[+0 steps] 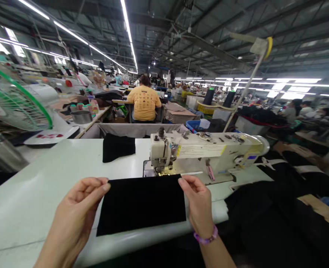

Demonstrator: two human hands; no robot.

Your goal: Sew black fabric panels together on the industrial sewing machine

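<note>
A black rectangular piece of fabric point(142, 204) is stretched between my two hands, in front of the sewing machine point(200, 150). My left hand point(79, 208) pinches its upper left corner between thumb and fingers. At the upper right corner, my right hand point(196, 199) pinches the fabric the same way; a purple bracelet circles that wrist. The fabric's far edge lies close to the machine's needle area point(160, 169), whose lower part is partly hidden. Another black fabric piece point(119, 148) rests on the table left of the machine head.
The pale sewing table point(41, 186) spreads under my hands. A green-rimmed fan point(19, 100) and a metal flask point(2, 152) stand at left. Dark fabric point(265, 219) is heaped at right. Pink-handled snips point(210, 172) are by the machine. A person in yellow point(144, 100) sits ahead.
</note>
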